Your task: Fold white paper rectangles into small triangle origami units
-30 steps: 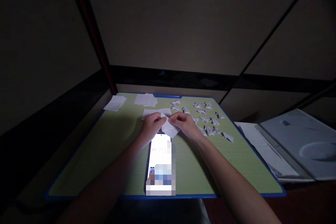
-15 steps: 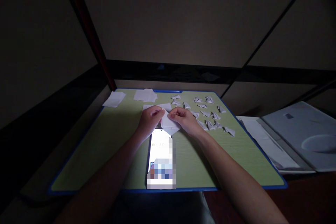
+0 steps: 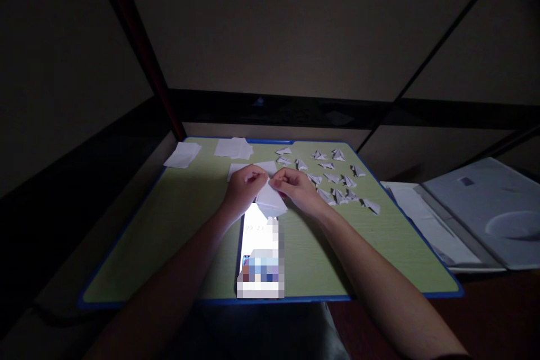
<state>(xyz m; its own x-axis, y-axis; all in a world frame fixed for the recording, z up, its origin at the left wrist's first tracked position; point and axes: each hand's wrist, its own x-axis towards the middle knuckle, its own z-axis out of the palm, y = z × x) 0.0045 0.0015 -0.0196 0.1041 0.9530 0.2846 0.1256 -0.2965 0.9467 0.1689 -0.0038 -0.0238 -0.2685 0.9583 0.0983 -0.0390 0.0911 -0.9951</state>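
Between my two hands is a partly folded sheet of white paper (image 3: 270, 200), its top narrowed to a point and its lower edge spread wide. My left hand (image 3: 244, 188) pinches it at the upper left with thumb and fingers. At the upper right, my right hand (image 3: 297, 190) grips the same paper near its tip. Directly below lies a phone (image 3: 256, 242) with a bright screen showing timer digits; the paper hangs over its top end. Behind my hands a flat white sheet (image 3: 267, 166) lies partly hidden on the table.
Several small folded paper planes (image 3: 337, 195) are spread over the right side of the green table (image 3: 169, 247). Two stacks of white paper, a left one (image 3: 183, 154) and a middle one (image 3: 233, 148), lie at the back. A large grey-white case (image 3: 485, 214) stands beyond the right edge.
My fingers have come closer together at the paper's top, which now looks narrower and more pointed. The view has shifted slightly; the other papers and the phone stay in place.
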